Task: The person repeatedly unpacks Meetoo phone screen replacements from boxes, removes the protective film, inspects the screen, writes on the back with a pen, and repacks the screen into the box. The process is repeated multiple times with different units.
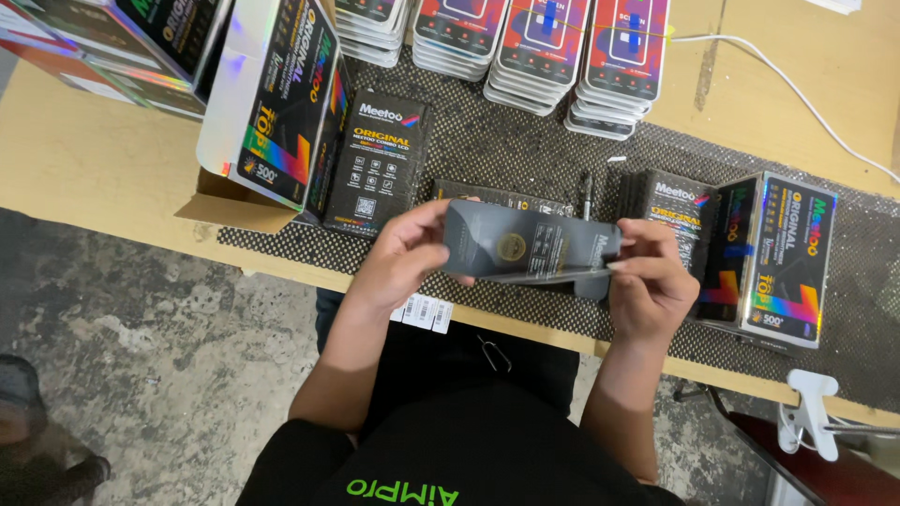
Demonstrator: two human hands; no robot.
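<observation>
I hold a flat black box (pixel 525 248) with a gold round seal between both hands, just above the table's front edge. My left hand (pixel 398 258) grips its left end with thumb and fingers. My right hand (pixel 652 281) pinches its right end, where a flap hangs down. The box lies lengthwise, tilted slightly down to the right. Beneath it another flat black box (pixel 497 197) rests on the dark mesh mat (pixel 525 141).
A black carton (pixel 380 164) leans against an open rainbow-edged display box (pixel 281 103) at left. Similar boxes (pixel 764 258) stand at right. Stacks of flat packages (pixel 544 42) line the back. A white cable (pixel 797 89), a pen (pixel 588 192), barcode stickers (pixel 424 311) and a white clamp (pixel 811 412) are nearby.
</observation>
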